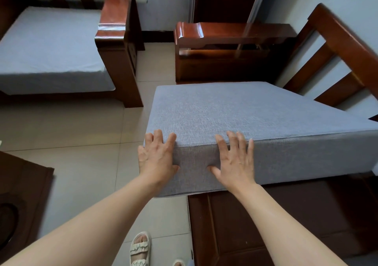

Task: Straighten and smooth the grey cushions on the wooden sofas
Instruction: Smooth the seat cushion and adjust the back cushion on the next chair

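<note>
While thick grey fabric seat cushion (235,110) overhangs dark wooden sofa frame (266,214) at near-left corner, left hand (156,156) and right hand (235,159) press flat, fingers spread, against front face. Seating unfinished; far grey cushion (49,48) looks settled.

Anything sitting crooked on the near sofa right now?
Yes. The grey fabric seat cushion is skewed on the dark wooden sofa base; its left corner overhangs the tiled floor. Both hands press its front face.
</note>
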The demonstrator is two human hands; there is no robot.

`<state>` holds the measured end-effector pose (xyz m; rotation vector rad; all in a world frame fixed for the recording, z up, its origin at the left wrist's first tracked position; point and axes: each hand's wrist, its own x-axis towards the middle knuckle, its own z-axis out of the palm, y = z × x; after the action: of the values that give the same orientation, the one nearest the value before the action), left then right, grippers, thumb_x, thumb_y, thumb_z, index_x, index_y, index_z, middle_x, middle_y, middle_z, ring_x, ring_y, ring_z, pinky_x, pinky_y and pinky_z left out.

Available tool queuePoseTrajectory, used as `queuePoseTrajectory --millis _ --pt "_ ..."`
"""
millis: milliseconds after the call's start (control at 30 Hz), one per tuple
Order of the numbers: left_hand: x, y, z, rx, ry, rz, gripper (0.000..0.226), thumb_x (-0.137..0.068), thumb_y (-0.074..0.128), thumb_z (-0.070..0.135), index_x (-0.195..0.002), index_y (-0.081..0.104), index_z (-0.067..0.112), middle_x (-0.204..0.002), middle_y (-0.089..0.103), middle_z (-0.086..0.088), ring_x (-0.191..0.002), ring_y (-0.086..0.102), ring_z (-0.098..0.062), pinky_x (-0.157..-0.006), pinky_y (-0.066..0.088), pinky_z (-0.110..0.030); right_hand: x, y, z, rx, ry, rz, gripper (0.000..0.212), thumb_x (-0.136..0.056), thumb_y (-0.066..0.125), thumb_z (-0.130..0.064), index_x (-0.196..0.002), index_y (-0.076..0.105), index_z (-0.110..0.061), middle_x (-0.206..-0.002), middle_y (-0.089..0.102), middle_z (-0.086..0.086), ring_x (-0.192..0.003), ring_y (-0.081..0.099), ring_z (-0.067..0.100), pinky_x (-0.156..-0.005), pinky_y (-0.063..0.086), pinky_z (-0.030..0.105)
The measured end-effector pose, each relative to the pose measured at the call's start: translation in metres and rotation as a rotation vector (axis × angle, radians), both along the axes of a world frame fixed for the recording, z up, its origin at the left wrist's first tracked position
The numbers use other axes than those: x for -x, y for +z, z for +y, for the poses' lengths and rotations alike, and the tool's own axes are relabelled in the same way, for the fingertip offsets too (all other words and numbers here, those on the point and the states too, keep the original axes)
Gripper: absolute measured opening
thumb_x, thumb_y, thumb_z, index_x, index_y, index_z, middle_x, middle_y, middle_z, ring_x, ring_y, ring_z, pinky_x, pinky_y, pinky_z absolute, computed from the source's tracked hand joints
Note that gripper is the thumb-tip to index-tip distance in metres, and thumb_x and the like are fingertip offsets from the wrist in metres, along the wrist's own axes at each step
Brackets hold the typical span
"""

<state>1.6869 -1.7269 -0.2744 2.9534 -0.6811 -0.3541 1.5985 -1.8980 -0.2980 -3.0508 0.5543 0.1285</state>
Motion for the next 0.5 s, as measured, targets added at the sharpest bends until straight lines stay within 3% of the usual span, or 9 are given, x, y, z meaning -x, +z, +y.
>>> queuePoseTrajectory --millis 100,167,333,500 --pt "-0.007 0.010 0.009 0.064 -0.055 0.080 0.054 -0.079 0.067 0.038 -0.124 0.039 0.028 -0.118 0.032 0.000 -0.109 0.033 -0.021 -0.081 0.041 -0.031 -0.011 0.026 0.008 -0.040 -0.003 0.055 0.073 -0.084 0.064 -0.052 -0.140 0.041 -0.012 -0.146 0.035 0.019 -0.137 0.032 0.036 -0.115 0.022 0.051" --pt "-0.015 0.016 0.016 0.112 -0.087 0.162 0.049 -0.084 0.063 0.039 -0.127 0.042 0.028 -0.121 0.036 0.001 -0.112 0.035 -0.019 -0.084 0.043 -0.031 -0.020 0.040 0.017 -0.096 -0.012 0.063 0.065 -0.095 0.047 -0.049 -0.146 0.030 -0.014 -0.153 0.022 0.015 -0.141 0.023 0.031 -0.116 0.017 0.041" --pt "-0.054 0.034 0.031 0.205 -0.154 0.272 0.050 -0.096 0.047 0.041 -0.142 0.034 0.027 -0.133 0.041 0.003 -0.124 0.039 -0.016 -0.087 0.040 -0.031 -0.059 0.066 0.043 -0.107 -0.039 0.037 0.049 -0.100 0.042 -0.034 -0.143 0.035 -0.012 -0.151 0.025 0.017 -0.137 0.030 0.031 -0.111 0.024 0.039" --pt "-0.118 0.043 0.054 0.206 -0.258 0.275 0.052 -0.097 0.047 0.039 -0.145 0.030 0.027 -0.139 0.039 0.002 -0.128 0.037 -0.018 -0.093 0.041 -0.034 -0.117 0.080 0.077 -0.084 -0.125 0.072 0.045 -0.101 0.039 -0.032 -0.142 0.030 -0.013 -0.150 0.022 0.014 -0.135 0.029 0.028 -0.109 0.024 0.036"
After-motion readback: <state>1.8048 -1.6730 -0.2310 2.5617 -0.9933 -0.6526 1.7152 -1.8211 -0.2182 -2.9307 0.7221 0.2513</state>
